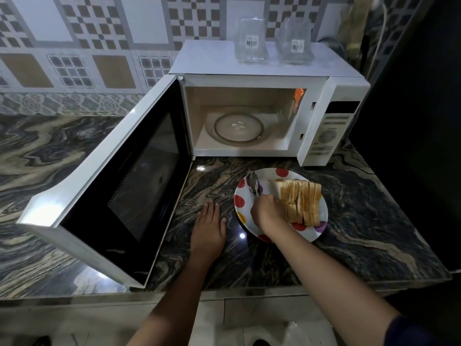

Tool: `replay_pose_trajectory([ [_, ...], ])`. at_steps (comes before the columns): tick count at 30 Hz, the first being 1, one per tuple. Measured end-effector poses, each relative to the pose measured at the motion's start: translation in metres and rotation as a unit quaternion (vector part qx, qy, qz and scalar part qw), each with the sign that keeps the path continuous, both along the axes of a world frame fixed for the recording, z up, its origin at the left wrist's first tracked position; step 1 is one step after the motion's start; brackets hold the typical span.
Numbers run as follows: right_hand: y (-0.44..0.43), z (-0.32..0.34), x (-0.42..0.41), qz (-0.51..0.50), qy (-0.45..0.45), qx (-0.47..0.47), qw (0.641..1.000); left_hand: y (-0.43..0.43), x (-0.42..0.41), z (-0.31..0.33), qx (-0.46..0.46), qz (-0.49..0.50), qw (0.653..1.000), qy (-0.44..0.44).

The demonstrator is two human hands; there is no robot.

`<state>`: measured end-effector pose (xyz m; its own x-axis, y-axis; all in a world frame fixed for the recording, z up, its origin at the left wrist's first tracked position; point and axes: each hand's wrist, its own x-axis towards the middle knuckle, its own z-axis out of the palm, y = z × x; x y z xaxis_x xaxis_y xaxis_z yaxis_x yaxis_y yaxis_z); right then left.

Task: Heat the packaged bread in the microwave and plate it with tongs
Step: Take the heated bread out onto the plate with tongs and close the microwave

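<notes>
Okay, head view only. Microwave stands at the back of the desk, its door swung wide, glass turntable showing inside. Just in front of the microwave sits a spotted plate. The bread, a row of slices on edge with no wrapper on, lies on it. Right hand grip is clamped round the handle end of the tongs; tong tips lie on the plate beside the bread, not on it. Left hand rests flat on the desk in front of the microwave, grip apart, holding nothing. Two clear containers stand on top of the microwave. Judgement: bread is light, soft, crushable, slices loose. Take a few slices across the crust edges and squeeze gently.
</notes>
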<state>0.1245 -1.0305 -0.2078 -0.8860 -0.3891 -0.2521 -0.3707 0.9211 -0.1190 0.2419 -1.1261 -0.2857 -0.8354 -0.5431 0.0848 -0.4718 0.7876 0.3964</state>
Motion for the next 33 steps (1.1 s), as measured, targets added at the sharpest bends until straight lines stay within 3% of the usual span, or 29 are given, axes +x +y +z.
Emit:
replay_pose_trajectory([
  [9,-0.004,0.014,-0.002,0.024,0.018,-0.022,0.999,0.000,0.003,0.001,0.005,-0.002,1.000,0.006],
  [15,0.015,0.054,-0.028,-0.010,0.049,-0.170,0.984,0.001,0.002,0.004,0.010,0.012,1.000,0.007],
  [20,0.056,0.065,-0.060,-0.057,0.104,-0.305,0.945,0.005,0.000,0.010,-0.004,0.025,1.000,0.007],
  [25,0.105,0.046,-0.085,-0.146,0.118,-0.326,0.927,0.006,-0.004,0.010,-0.005,0.041,0.999,-0.011],
  [29,0.127,0.013,-0.098,-0.204,0.059,-0.301,0.930,0.018,-0.025,0.016,0.048,0.128,0.990,0.037],
  [33,0.131,-0.010,-0.102,-0.218,-0.056,-0.329,0.917,0.026,-0.056,0.036,0.182,0.234,0.944,0.146],
])
